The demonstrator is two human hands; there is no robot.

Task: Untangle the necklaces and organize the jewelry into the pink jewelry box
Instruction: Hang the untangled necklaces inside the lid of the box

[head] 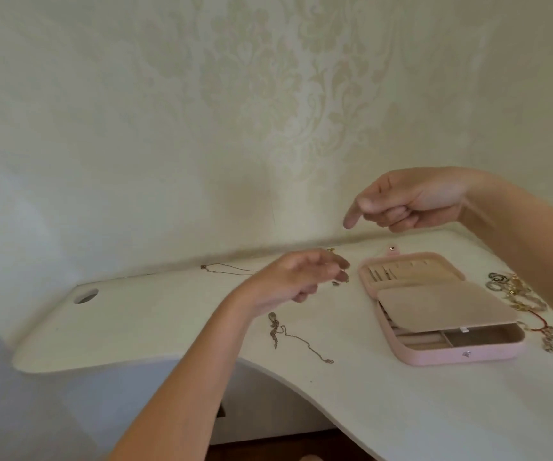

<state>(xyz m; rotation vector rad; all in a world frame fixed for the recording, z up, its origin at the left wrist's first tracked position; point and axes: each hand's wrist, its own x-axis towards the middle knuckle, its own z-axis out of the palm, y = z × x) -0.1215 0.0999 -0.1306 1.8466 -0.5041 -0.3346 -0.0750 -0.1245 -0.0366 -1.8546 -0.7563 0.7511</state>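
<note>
Currently: untangling step; the box's front compartments look unfilled.
Left hand (298, 277): fingers curled and blurred beside a small gold trinket (336, 282); whether they pinch it cannot be told.
Right hand (411, 204): raised, index finger out, other fingers curled, nothing visible in it.
Pink velvet jewelry box (451, 356): lies open on the white desk (135, 327).
Thin silver chain (288, 337): loose near the front edge.
Next move: probably a fine fingertip pinch on one strand.

From the centre of the counter (152, 327), bare surface opens toward 9 o'clock. The open pink jewelry box (451, 357) blocks 3 o'clock, a jewelry pile (514, 291) beyond; a loose chain (274, 331) lies at 6 o'clock.
</note>
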